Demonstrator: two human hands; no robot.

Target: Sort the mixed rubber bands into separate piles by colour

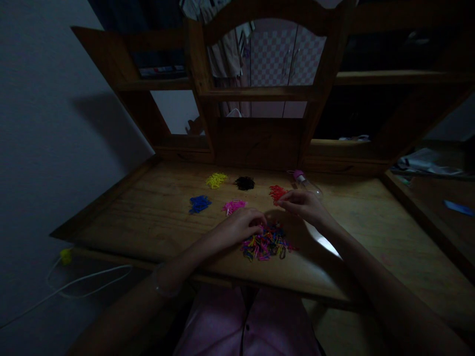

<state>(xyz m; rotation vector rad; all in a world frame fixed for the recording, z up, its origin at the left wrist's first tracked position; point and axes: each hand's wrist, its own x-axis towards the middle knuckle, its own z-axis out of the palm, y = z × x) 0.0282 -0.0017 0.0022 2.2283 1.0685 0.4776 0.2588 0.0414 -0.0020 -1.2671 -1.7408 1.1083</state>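
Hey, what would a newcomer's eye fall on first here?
Probably the mixed pile near the front edge of the desk, with the left hand at it. Beyond, each in one colour, lie the yellow pile and black pile, with the blue pile and pink pile nearer. The red pile is by the right hand, a purple-capped bottle just beyond.

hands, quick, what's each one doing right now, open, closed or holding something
Left hand: fingers curled at the mixed pile; grip cannot be told.
Right hand: fingers bent at the red pile; grip cannot be told.
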